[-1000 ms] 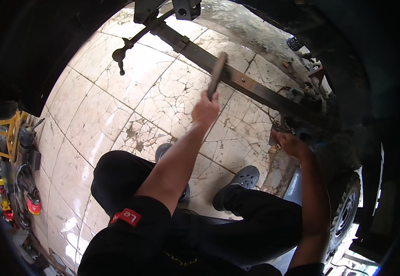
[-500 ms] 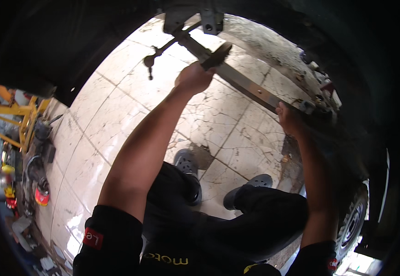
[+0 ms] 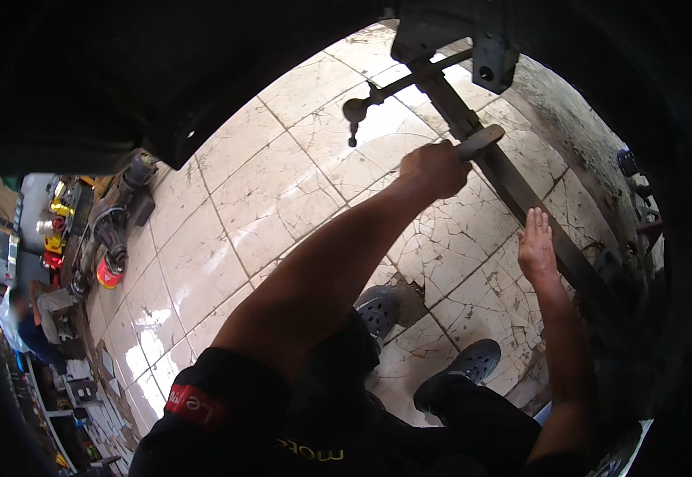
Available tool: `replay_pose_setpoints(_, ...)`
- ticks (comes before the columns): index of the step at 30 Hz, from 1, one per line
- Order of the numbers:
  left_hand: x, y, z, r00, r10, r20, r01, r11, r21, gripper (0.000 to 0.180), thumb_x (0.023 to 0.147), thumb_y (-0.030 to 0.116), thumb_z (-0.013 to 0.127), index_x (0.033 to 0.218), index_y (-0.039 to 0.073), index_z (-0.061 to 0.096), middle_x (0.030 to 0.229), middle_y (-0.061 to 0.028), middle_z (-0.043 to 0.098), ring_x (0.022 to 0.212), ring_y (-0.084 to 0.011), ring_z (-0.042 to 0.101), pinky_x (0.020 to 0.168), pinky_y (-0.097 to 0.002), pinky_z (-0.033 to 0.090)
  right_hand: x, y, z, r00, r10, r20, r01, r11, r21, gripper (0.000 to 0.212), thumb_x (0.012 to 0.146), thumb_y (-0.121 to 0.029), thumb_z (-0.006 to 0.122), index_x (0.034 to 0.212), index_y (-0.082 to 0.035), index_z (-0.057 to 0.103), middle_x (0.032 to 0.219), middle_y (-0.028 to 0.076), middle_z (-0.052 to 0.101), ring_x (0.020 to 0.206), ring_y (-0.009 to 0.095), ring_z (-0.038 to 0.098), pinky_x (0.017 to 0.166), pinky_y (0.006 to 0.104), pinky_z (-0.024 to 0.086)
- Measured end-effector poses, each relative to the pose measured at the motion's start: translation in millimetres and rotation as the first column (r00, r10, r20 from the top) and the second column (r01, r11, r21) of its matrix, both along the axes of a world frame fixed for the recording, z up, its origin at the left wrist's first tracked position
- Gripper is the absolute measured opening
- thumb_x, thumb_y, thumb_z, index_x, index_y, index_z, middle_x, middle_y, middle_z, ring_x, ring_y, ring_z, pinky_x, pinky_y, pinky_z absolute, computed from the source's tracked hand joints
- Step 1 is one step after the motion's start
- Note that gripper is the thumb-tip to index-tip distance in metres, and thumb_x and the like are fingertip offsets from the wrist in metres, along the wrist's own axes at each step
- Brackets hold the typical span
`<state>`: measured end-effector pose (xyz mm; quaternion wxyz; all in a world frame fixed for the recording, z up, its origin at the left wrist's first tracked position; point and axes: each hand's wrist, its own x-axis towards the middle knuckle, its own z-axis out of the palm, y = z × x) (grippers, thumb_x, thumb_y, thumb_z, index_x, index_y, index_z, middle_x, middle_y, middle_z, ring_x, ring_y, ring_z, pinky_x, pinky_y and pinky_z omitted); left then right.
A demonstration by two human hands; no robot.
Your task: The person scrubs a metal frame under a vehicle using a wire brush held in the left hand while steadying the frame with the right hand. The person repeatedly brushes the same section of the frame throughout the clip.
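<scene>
The left hand [image 3: 438, 169] clenches a flat, grey-brown tool [image 3: 482, 141] across the long, dark metal bar [image 3: 513, 188]; the right hand [image 3: 538, 250], fingers straight, ungripping, is at its edge. Work done or left cannot be told.

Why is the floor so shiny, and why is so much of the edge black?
Head view: light glares off the tile floor, whitening patches at lower left and near the top; head view: deep shadow and probably the fisheye's rim darken the border; head view: the metal beam fades into shadow toward lower right.
</scene>
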<state>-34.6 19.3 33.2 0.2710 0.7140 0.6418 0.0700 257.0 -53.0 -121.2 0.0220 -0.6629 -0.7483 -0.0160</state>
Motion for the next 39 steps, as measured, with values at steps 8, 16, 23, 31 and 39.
replay_pose_setpoints(8, 1.3, 15.2, -34.6, 1.0, -0.009, -0.012, 0.01, 0.995, 0.102, 0.05, 0.093, 0.049, 0.057, 0.108, 0.002, 0.06, 0.094, -0.021, 0.069, 0.092, -0.0391, 0.067, 0.082, -0.0474, 0.052, -10.3, 42.5, -4.5, 0.983, -0.133, -0.124, 0.138, 0.99, 0.03, 0.061, 0.104, -0.037, 0.033, 0.149, 0.004, 0.028, 0.156, 0.024, 0.026, 0.146, 0.037, 0.021, 0.119, 0.0484, 0.017)
replay_pose_setpoints(16, 4.0, 19.2, -32.7, 0.999, -0.019, -0.026, 0.02, 0.999, 0.026, 0.052, 0.094, 0.049, 0.056, 0.11, 0.0, 0.056, 0.094, -0.0222, 0.068, 0.092, -0.0391, 0.067, 0.081, -0.0465, 0.051, -22.5, 47.8, -12.5, 0.976, -0.076, -0.203, 0.11, 0.981, 0.162, 0.059, 0.104, -0.035, 0.033, 0.147, 0.005, 0.032, 0.154, 0.024, 0.03, 0.145, 0.038, 0.025, 0.12, 0.0483, 0.016)
replay_pose_setpoints(23, 4.5, 20.4, -36.9, 0.998, -0.047, -0.049, 0.046, 0.999, -0.022, 0.055, 0.096, 0.05, 0.051, 0.115, -0.002, 0.054, 0.095, -0.0243, 0.068, 0.093, -0.04, 0.067, 0.083, -0.0475, 0.051, -46.0, 24.6, -28.4, 0.975, -0.078, -0.21, 0.128, 0.963, 0.237, 0.058, 0.102, -0.033, 0.037, 0.147, 0.004, 0.032, 0.155, 0.023, 0.029, 0.146, 0.036, 0.022, 0.12, 0.0483, 0.014)
replay_pose_setpoints(31, 14.6, 13.2, -29.5, 1.0, -0.015, -0.025, 0.01, 0.982, -0.19, 0.061, 0.098, 0.052, 0.044, 0.122, -0.004, 0.047, 0.096, -0.0274, 0.067, 0.094, -0.0418, 0.067, 0.085, -0.0498, 0.05, -40.8, 44.3, -15.7, 0.935, -0.197, -0.294, 0.25, 0.955, 0.158, 0.06, 0.103, -0.037, 0.034, 0.147, 0.004, 0.033, 0.155, 0.023, 0.029, 0.146, 0.036, 0.022, 0.12, 0.0476, 0.014)
replay_pose_setpoints(39, 17.3, 15.1, -27.7, 1.0, 0.018, -0.011, -0.019, 0.977, -0.211, 0.061, 0.098, 0.053, 0.044, 0.125, -0.002, 0.045, 0.086, -0.0198, 0.065, 0.064, -0.0283, 0.067, 0.05, -0.0365, 0.055, -30.4, 43.3, -14.0, 0.958, -0.14, -0.251, 0.187, 0.966, 0.176, 0.06, 0.103, -0.036, 0.036, 0.148, 0.004, 0.031, 0.155, 0.024, 0.028, 0.146, 0.037, 0.021, 0.12, 0.0482, 0.014)
